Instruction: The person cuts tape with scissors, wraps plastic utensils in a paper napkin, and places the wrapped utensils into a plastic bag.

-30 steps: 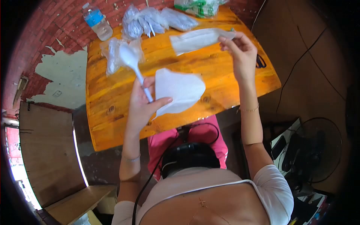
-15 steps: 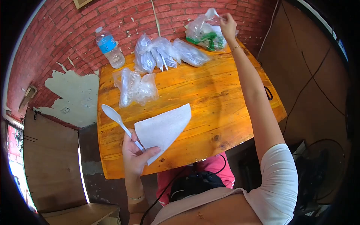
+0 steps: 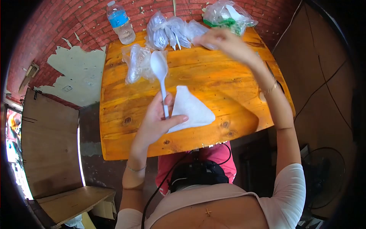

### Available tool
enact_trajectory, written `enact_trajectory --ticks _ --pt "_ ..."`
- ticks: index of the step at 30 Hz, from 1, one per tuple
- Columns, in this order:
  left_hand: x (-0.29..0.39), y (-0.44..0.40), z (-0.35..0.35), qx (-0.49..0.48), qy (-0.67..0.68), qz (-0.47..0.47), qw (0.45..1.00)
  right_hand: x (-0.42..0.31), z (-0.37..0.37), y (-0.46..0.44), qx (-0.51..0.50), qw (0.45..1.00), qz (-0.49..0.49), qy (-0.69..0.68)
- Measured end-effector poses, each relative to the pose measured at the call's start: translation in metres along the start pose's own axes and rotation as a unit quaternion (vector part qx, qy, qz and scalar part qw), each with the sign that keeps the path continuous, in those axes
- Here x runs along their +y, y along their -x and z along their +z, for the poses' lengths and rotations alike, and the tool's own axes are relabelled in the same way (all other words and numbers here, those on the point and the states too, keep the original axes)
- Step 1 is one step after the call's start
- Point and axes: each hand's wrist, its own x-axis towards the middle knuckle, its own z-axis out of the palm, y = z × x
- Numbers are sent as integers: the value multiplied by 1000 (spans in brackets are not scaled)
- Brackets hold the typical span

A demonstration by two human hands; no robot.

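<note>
My left hand is closed around a white plastic spoon and a folded white paper napkin. The spoon's bowl points up and away from me, while the napkin fans out to the right under my thumb. Over the far right part of the table hovers my right hand, smeared by motion, so its fingers cannot be read clearly. Behind it are a clear bag of plastic cutlery and a clear plastic bag with green and white contents.
The wooden table stands against a red brick wall. A water bottle with a blue label is at its far left corner. Nearer lies a clear plastic packet. A fan stands at the lower right.
My right hand has drawn back from the green-and-white bag, toward me and left. My left hand has moved up and right with the spoon and napkin, turning the spoon more upright.
</note>
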Motion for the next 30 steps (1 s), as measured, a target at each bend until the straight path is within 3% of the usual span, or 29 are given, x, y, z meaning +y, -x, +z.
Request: enact_trajectory --ticks 3,6,9,10,13,16,19,21,22,25,26,29,30 --pt "-2 -7 9 -31 2 -21 999 -56 44 45 -191 970 -21 -152" --pt "6 -8 29 -61 69 19 996 -60 78 59 -127 964 -69 -225" --pt "10 -3 35 -68 60 69 993 -62 76 61 -85 930 -29 -356" --pt "11 3 26 -105 6 -4 994 -67 73 59 5 923 -62 -381" --pt "13 9 16 -91 36 -33 995 -79 34 71 205 885 -53 -414" --pt "10 7 -6 -101 48 -67 991 -75 9 111 9 888 11 -459" --pt "10 6 -2 -84 40 -91 992 -84 14 141 -55 954 81 -284" --pt "19 5 3 -83 35 -135 987 -83 24 152 12 948 71 -309" --pt "24 8 18 -57 -123 -43 990 -83 29 157 46 944 65 -321" --pt "7 -3 1 -125 -164 63 976 -79 27 178 203 939 23 -276" --pt "4 -3 -3 -107 -207 67 970 -76 27 183 254 921 23 -294" --pt "28 -4 12 -40 -443 -51 894 -56 29 194 349 882 51 -311" --pt "24 -8 11 -33 -474 20 879 -51 30 195 347 882 58 -313"
